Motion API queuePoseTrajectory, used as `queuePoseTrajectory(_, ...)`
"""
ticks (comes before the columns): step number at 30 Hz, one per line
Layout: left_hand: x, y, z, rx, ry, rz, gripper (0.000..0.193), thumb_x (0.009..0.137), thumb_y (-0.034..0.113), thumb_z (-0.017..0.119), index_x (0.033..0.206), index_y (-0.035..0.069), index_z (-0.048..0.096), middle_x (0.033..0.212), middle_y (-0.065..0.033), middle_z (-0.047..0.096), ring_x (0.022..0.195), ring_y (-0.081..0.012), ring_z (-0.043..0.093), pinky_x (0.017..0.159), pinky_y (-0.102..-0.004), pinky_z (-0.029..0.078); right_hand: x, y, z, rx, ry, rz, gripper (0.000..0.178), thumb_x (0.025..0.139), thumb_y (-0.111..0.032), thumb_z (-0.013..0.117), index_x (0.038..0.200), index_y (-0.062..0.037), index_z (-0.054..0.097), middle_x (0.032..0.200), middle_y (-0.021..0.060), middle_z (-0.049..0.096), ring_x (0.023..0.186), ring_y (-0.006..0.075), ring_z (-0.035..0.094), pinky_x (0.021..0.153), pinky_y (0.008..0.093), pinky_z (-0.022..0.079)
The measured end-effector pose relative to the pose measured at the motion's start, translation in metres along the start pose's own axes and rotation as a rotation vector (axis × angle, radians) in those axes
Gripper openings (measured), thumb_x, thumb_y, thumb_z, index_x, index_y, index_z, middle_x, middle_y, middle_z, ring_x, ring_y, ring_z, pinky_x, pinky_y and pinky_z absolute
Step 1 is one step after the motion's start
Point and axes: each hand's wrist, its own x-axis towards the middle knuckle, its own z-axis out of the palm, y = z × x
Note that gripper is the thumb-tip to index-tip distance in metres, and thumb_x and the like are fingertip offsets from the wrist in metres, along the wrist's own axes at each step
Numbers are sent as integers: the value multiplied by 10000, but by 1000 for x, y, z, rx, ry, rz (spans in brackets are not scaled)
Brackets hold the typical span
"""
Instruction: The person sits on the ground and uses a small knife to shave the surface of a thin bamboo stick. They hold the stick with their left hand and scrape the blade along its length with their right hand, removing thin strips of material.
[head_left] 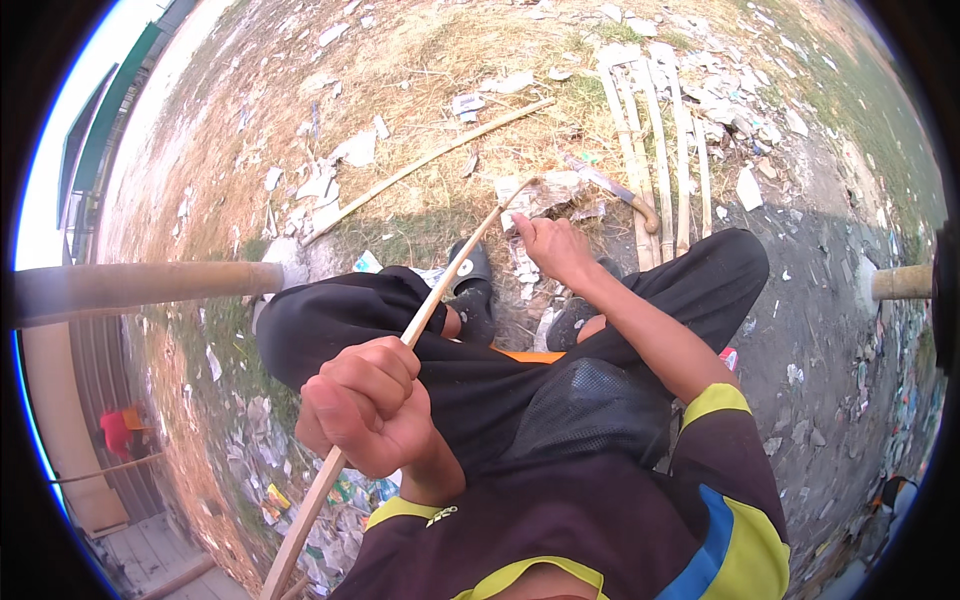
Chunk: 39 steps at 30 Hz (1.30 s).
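Observation:
A long, pale bamboo strip (450, 280) runs slantwise from the lower left up toward the middle, its far tip thin. My left hand (365, 408) is wrapped round its nearer part in a fist. Close beside the strip's far end is my right hand (556, 248), fingers curled and thumb stretched toward the strip; whether it holds anything is hidden. Beyond it, a knife with a curved wooden handle (645, 213) lies on the ground. Several split bamboo strips (658, 150) lie side by side at the far right of my knees.
Another bamboo strip (430, 168) lies on the dry grass ahead. Thick bamboo poles stick in at the left (150, 290) and right (900, 283). Paper and plastic scraps (355, 148) litter the ground. My dark shoes (472, 270) rest between my bent knees.

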Motion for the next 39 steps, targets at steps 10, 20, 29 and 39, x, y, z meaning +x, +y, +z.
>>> queuePoseTrajectory(10,0,0,0,26,-16,12,454,1030,172,270,577,133,254,442,3,256,375,-72,155,363,-256,175,-12,-30,-30,169,-55,-64,584,981,-463,371,803,3,676,722,279,634,721,448,636,693,520,502)
queuePoseTrajectory(20,-7,0,6,29,70,-5,467,1031,176,271,567,136,244,453,7,250,378,-71,137,372,-258,164,7,15,-15,-55,35,56,654,990,-474,346,774,52,669,712,274,644,723,431,658,663,510,525)
queuePoseTrajectory(29,5,-8,5,36,92,4,468,1032,188,290,569,140,241,460,15,232,389,-67,127,379,-257,164,6,103,33,-135,-36,150,678,999,-481,291,862,59,677,741,311,625,813,466,636,785,513,502)
queuePoseTrajectory(39,-5,-1,3,-8,-103,90,478,993,126,340,529,121,227,416,-10,316,320,-72,217,306,-248,209,-98,-108,-93,490,-189,-359,501,983,-391,453,726,12,604,590,232,566,611,419,595,551,461,470)
